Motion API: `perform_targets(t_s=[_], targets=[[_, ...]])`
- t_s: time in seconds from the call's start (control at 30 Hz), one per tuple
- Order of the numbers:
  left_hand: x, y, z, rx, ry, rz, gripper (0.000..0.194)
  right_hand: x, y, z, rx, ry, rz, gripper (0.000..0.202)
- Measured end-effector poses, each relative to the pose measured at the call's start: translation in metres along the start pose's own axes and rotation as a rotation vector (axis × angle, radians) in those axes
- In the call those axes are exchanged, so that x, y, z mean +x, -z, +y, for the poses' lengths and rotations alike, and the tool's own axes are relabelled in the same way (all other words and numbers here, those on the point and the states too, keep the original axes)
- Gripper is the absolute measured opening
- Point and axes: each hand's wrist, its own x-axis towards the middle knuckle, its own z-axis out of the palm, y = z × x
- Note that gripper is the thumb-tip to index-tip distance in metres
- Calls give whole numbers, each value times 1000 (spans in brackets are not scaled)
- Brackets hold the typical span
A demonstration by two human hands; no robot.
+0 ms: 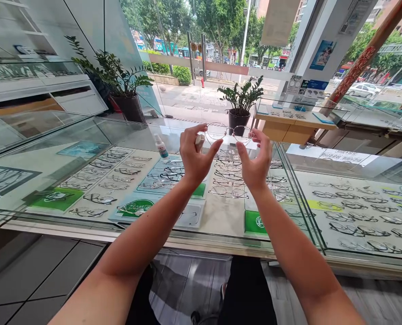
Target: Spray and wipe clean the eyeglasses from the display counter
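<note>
While left hand (194,155) and right hand (257,166) pinch their sides, eyeglasses (217,131) sit between.

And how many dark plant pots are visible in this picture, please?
2. One dark pot is at the left, behind the glass counter; the other pot is near the middle, beyond the held eyeglasses. Others may be hidden.

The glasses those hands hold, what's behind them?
Behind the glasses stands a dark plant pot. What sits directly behind the left hand and right hand is covered, so I can't see it.
</note>
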Motion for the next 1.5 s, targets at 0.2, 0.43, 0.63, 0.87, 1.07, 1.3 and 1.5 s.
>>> perform_targets(t_s=[0.2, 0.43, 0.63, 0.87, 1.07, 1.3, 1.5], targets=[[-1, -1, 1, 26, -17, -5, 48, 2, 1, 4, 12, -30, -27, 52], [-1, -1, 1, 22, -15, -20, 47, 2, 1, 4, 104, -97, -20, 50], [0, -1, 1, 22, -44, 5, 50, -1, -3, 6, 123, -131, -44, 55], [-1, -2, 3, 20, -21, 2, 52, -2, -4, 8, 67, -128, -59, 51], [-1, -2, 3, 3, 22, -5, 51, -2, -4, 6, 77, -154, -63, 50], [-3, -4, -5, -68, 113, -98, 50, -1, -1, 4, -32, -72, -6, 49], [-4, -6, -8, -119, 149, -125, 52, 0, 0, 2, -12, -59, 10, 49]])
